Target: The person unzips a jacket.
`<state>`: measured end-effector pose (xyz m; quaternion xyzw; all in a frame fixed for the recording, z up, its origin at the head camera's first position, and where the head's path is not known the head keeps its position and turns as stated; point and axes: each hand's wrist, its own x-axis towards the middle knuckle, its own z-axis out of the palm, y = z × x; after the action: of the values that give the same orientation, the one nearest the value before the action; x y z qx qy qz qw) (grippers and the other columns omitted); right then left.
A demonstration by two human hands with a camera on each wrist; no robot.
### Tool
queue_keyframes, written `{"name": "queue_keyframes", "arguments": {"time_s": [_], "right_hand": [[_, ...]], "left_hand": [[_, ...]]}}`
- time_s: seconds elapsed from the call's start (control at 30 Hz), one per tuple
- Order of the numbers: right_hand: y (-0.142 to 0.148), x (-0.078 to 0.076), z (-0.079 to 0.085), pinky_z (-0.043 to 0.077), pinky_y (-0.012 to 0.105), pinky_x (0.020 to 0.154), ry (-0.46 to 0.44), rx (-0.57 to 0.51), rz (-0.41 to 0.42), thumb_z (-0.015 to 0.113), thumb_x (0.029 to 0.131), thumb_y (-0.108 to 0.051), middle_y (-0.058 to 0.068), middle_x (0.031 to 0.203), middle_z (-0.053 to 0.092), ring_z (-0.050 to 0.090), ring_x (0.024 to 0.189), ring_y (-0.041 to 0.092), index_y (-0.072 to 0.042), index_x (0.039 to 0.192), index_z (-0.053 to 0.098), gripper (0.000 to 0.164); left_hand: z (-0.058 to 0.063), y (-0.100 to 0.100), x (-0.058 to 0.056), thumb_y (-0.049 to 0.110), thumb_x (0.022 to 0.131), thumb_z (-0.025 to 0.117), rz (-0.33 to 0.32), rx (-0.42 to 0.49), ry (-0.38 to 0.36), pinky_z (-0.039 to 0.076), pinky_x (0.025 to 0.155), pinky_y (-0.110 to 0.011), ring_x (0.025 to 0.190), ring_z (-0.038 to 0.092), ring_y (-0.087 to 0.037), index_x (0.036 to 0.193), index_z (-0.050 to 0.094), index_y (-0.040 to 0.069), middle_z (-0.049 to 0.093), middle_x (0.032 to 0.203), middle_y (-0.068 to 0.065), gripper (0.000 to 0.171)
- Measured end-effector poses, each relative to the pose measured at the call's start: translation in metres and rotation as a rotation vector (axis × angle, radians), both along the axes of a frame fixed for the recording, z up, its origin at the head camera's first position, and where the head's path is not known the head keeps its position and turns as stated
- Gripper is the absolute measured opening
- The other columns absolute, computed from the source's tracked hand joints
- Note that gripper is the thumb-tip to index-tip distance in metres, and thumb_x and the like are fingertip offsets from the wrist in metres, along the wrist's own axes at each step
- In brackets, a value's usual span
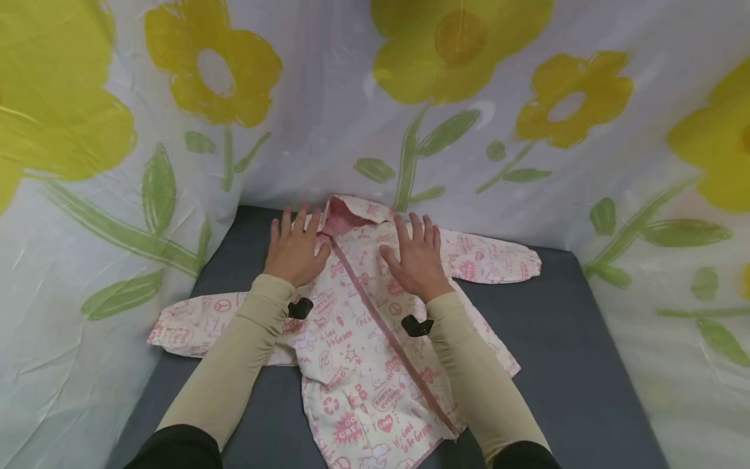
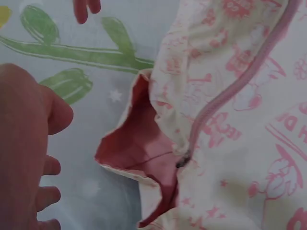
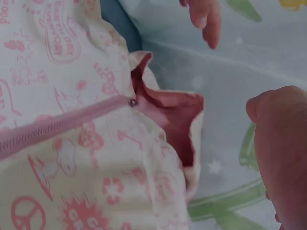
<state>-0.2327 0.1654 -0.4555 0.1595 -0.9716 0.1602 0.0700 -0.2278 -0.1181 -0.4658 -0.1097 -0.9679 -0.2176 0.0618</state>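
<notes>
A cream jacket (image 1: 351,352) with pink print and a pink zipper (image 1: 381,319) lies spread out, front side up, with both sleeves out to the sides. Its collar (image 1: 357,212) stands slightly open at the top and shows a pink lining, also seen in the left wrist view. My left hand (image 1: 295,251) is over the shoulder left of the collar, fingers straight and spread. Over the chest right of the zipper is my right hand (image 1: 417,257), its fingers straight too. Neither hand grips anything; whether they touch the cloth I cannot tell.
Beneath the jacket is a dark grey table (image 1: 562,365). A whitish curtain (image 1: 316,117) printed with yellow flowers hangs behind it and along both sides, close to the collar and the table's back edge.
</notes>
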Motion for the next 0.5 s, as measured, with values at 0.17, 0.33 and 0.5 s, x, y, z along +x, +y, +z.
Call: {"name": "queue_keyframes", "arguments": {"time_s": [0.17,0.33,0.5], "right_hand": [[-0.018,-0.007,-0.007,0.009,0.065,0.135,0.003,0.017,0.049,0.048,0.112,-0.050,0.023,0.176,0.027,0.016,0.166,0.049,-0.013,0.173,0.029,0.073],[-0.032,-0.012,-0.016,0.013,0.064,0.135,-0.010,0.030,0.098,0.047,0.114,-0.046,0.023,0.175,0.030,0.020,0.165,0.049,-0.009,0.171,0.032,0.070],[-0.041,-0.017,-0.025,0.020,0.058,0.135,0.018,0.019,0.143,0.050,0.114,-0.040,0.024,0.170,0.039,0.030,0.162,0.046,0.000,0.168,0.036,0.069]], "left_hand": [[-0.012,-0.002,-0.006,0.040,0.111,0.049,-0.009,-0.009,-0.030,0.009,0.133,-0.071,0.168,0.012,-0.051,0.171,0.028,-0.003,0.022,0.179,-0.028,0.077],[-0.021,-0.002,-0.011,0.039,0.111,0.049,-0.023,-0.020,-0.062,0.009,0.134,-0.068,0.168,0.015,-0.048,0.169,0.027,-0.008,0.023,0.179,-0.029,0.078],[-0.023,-0.001,-0.013,0.036,0.111,0.053,-0.045,-0.006,-0.075,0.014,0.135,-0.064,0.166,0.023,-0.047,0.167,0.030,-0.009,0.029,0.176,-0.030,0.076]]}}
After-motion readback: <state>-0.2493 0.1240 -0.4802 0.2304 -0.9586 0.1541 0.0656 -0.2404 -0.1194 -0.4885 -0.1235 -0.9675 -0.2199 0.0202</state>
